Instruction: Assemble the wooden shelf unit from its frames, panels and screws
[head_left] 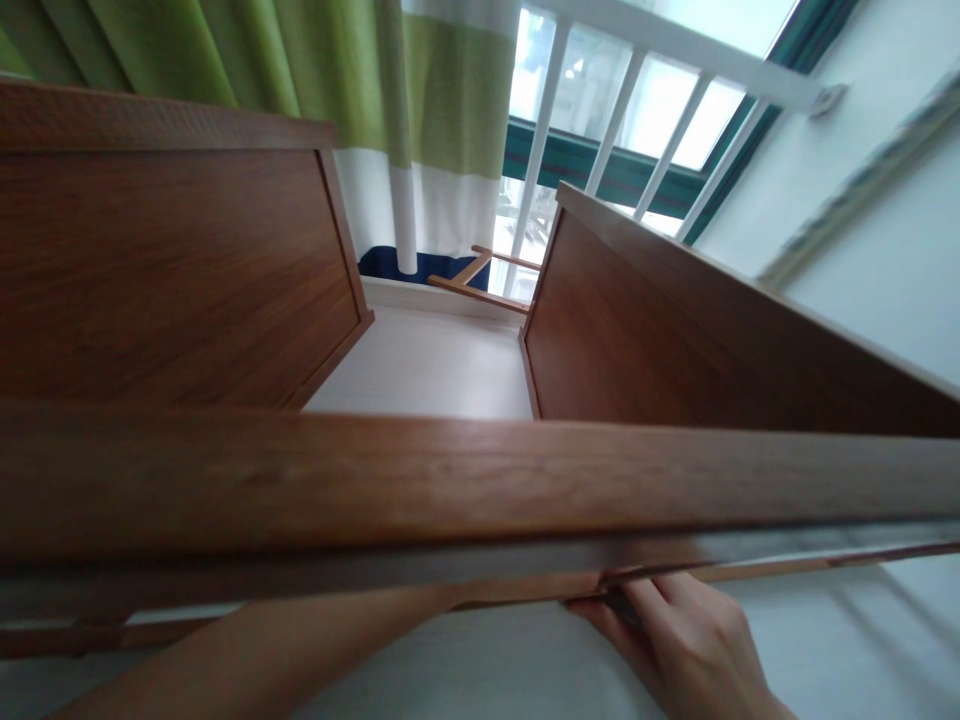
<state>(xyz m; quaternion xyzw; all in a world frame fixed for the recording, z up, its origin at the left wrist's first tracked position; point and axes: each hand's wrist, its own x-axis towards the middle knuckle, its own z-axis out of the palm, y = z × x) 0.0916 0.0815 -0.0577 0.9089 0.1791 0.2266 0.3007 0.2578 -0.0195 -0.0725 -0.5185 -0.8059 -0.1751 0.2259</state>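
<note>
A brown wooden rail ran across the near part of the scene from left to right, above both arms. The right hand was just under it, right of centre, its fingers bent and partly closed, their tips by the rail's lower edge; whether they gripped anything could not be told. The left forearm reached in from the near left beneath the rail; its hand was mostly hidden, its grip unclear. Beyond stood a left wooden panel and a right wooden panel, with a green-and-white curtain farther off.
</note>
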